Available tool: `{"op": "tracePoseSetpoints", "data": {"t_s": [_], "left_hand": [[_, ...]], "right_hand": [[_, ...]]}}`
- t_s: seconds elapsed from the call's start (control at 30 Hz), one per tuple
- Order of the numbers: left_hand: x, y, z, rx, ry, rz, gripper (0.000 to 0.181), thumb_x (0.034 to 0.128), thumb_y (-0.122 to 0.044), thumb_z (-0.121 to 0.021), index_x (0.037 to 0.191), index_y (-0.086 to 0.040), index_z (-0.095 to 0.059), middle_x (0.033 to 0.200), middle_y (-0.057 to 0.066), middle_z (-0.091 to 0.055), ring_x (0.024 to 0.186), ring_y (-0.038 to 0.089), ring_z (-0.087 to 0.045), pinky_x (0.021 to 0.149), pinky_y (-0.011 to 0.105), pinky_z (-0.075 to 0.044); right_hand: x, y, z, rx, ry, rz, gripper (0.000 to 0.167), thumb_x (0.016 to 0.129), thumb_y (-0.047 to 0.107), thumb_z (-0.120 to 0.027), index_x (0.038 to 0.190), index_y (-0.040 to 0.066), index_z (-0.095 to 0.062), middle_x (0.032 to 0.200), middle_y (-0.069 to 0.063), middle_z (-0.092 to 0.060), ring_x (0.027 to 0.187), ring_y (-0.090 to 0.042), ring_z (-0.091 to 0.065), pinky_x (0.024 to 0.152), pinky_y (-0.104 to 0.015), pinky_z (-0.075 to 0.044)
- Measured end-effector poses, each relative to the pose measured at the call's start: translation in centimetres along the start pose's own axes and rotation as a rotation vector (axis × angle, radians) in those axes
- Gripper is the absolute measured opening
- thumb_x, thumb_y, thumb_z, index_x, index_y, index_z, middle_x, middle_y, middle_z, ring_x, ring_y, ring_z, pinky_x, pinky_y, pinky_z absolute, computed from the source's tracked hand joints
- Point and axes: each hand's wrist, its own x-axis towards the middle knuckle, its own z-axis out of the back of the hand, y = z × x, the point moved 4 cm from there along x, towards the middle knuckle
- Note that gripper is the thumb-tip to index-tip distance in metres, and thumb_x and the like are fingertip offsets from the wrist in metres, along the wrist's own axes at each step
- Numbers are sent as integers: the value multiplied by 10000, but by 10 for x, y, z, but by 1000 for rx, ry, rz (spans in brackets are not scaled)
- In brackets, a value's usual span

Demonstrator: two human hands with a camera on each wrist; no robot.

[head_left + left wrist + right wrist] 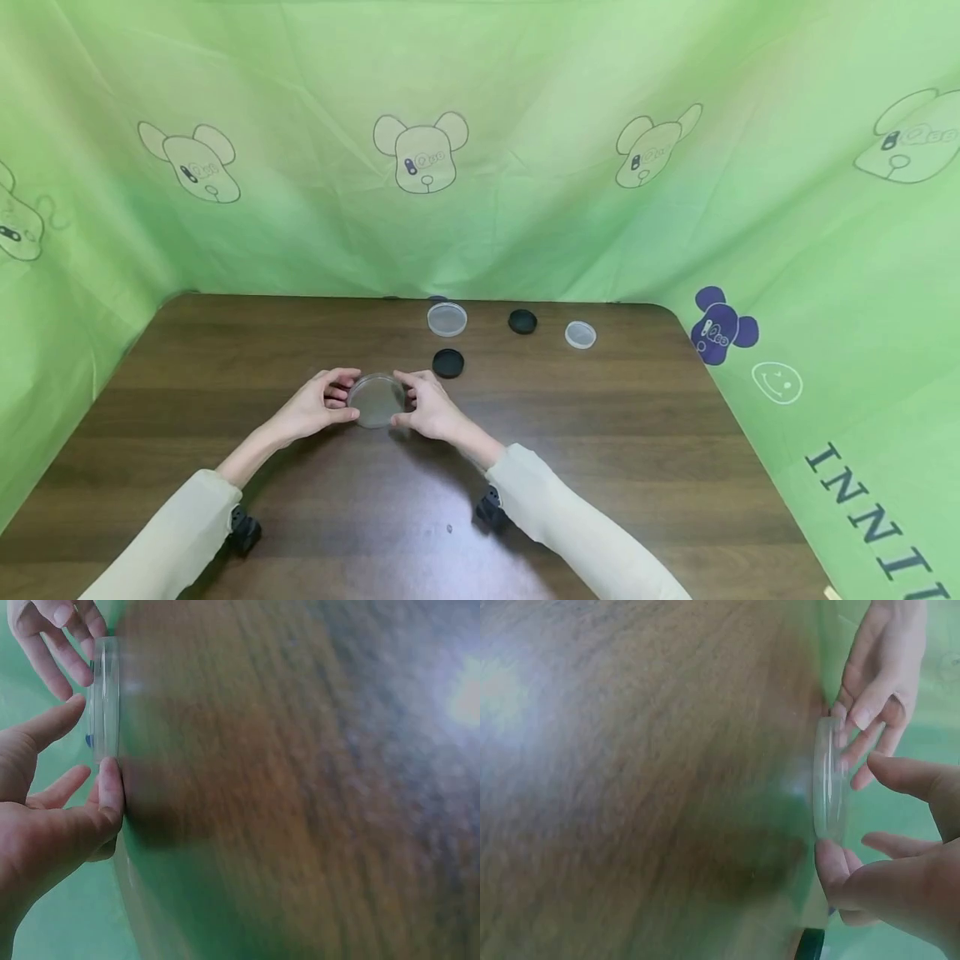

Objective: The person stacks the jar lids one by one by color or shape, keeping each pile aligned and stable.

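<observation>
A clear round petri dish (377,401) lies near the middle of the table between both hands. My left hand (318,406) holds its left edge, thumb at the near side and fingers at the far side. On the opposite edge, my right hand (432,406) holds the dish in the same manner. The left wrist view shows the dish side-on (107,697), with a fingertip of the left hand (56,817) against its rim. From the right wrist, the dish's clear wall (827,780) meets a fingertip of the right hand (892,877).
Behind the right hand sits a black round dish (447,363). Farther back are a larger clear dish (447,319), a second black round piece (522,322) and a small clear dish (581,335). Green printed cloth (300,233) stands along the back and sides of the wooden table (637,467).
</observation>
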Motion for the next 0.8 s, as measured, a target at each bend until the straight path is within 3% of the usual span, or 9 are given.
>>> {"op": "tracePoseSetpoints", "data": {"t_s": [0.37,0.63,0.8], "left_hand": [[16,-8,0,132,-139,58,459,894,-168,-693,1277,36,-543,1131,186,-559,972,287,-548,791,348,-469],[29,-11,-3,160,-140,92,437,918,-165,-651,1286,39,-534,1144,200,-551,967,281,-534,798,365,-454],[36,-11,2,109,-152,120,439,936,-155,-619,1312,43,-508,1163,216,-551,1006,317,-557,787,370,-476]], "right_hand": [[3,-8,30,127,-45,94,640,795,-54,-728,1378,-70,-463,1245,-262,-432,1054,-385,-575,871,-319,-521],[4,-20,54,197,-126,78,592,798,-85,-707,1353,-53,-506,1249,-233,-475,1061,-393,-587,898,-322,-509],[2,-25,59,212,-152,61,559,808,-88,-693,1340,-47,-525,1256,-232,-483,1057,-380,-594,898,-314,-507]]}}
